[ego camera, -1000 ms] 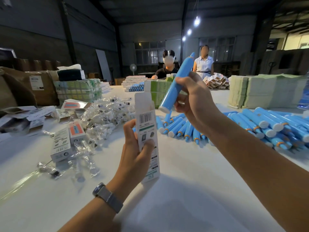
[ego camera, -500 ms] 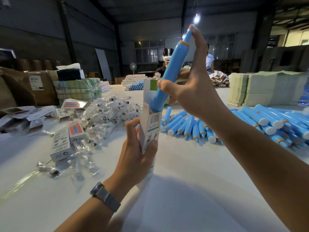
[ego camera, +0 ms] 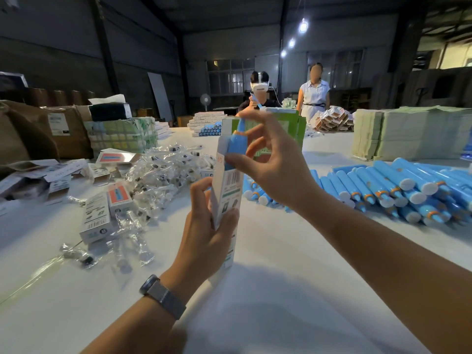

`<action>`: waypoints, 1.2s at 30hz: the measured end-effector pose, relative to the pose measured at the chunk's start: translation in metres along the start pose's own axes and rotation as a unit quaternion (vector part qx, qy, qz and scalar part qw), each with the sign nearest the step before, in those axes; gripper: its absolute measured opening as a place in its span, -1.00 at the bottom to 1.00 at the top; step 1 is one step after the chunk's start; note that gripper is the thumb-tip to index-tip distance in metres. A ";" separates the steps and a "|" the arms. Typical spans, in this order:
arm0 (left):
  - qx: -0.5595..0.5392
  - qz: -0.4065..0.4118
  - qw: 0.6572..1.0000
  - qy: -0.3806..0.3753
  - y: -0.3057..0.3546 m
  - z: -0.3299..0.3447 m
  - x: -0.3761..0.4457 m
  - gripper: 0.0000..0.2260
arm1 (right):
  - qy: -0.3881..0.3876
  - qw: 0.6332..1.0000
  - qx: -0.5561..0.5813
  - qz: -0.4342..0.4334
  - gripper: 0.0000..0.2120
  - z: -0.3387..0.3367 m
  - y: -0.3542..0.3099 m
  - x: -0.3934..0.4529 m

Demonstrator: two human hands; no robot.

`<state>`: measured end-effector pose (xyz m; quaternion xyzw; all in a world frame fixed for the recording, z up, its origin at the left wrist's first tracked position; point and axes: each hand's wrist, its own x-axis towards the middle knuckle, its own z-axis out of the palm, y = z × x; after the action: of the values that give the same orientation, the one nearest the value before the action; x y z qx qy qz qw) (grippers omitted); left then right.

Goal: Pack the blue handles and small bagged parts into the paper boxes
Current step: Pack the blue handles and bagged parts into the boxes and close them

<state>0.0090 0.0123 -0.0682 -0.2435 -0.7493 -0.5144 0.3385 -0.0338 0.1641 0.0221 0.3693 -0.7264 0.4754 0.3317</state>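
A white box [ego camera: 228, 190] printed with a black barcode and a green band holds a sky-blue handle [ego camera: 237, 141] ringed in orange. Along the white table's [ego camera: 255, 290] right edge lies a heap of blue handles [ego camera: 398, 190] with white caps and orange rings. Near the left edge sit clear bags [ego camera: 163, 172] and white boxes [ego camera: 104, 213] with orange-red panels. The watch [ego camera: 163, 296] is grey.

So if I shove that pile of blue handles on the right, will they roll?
Probably. The handles look round and smooth, so loose ones may roll across the table. They lie stacked on each other, so top ones could slide off. They seem rigid plastic, unlikely to bend.
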 end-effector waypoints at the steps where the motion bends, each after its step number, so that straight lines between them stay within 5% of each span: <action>1: 0.003 -0.004 1.000 0.001 0.000 0.000 0.000 -0.66 | 0.008 1.000 0.000 0.000 -0.55 0.003 0.001 -0.002; 6: 0.046 -0.008 0.998 0.034 -0.002 -0.001 0.002 -0.64 | -0.008 1.000 0.012 -0.027 -0.95 0.011 0.008 -0.005; 10: 0.081 -0.013 0.991 0.105 -0.001 -0.004 0.004 -0.68 | -0.021 0.999 0.012 -0.036 -0.85 0.020 0.012 -0.009; 15: 0.103 0.004 0.955 0.277 -0.004 -0.034 0.026 -0.63 | 0.021 0.981 0.131 0.139 -0.86 0.078 0.012 -0.009; 18: 0.137 -0.021 0.922 0.361 -0.011 -0.059 0.035 -0.58 | -0.177 0.967 0.031 0.181 -0.86 0.125 0.018 -0.008; 21: 0.164 -0.029 0.899 0.405 -0.015 -0.071 0.037 -0.57 | -0.374 0.913 -0.096 0.131 -0.79 0.171 0.018 -0.016; 27: 0.207 0.002 0.895 0.395 -0.019 -0.073 0.037 -0.56 | -0.372 0.912 -0.007 0.171 -0.66 0.199 0.001 -0.023; 30: 0.174 0.006 0.899 0.401 -0.015 -0.070 0.040 -0.56 | -0.446 0.869 -0.189 0.096 -0.83 0.175 -0.002 -0.008; 33: 0.084 -0.005 0.925 0.370 -0.009 -0.061 0.040 -0.54 | -0.376 0.899 -0.179 0.135 -0.63 0.132 0.004 0.004; 36: -0.030 -0.057 0.954 0.293 -0.004 -0.047 0.035 -0.51 | -0.189 0.962 -0.034 0.195 -0.45 0.080 0.007 0.012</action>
<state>-0.0047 -0.0325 -0.0332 -0.0487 -0.6138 -0.6043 0.5056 -0.0567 0.0885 0.0025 0.2923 -0.8492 0.4279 0.1017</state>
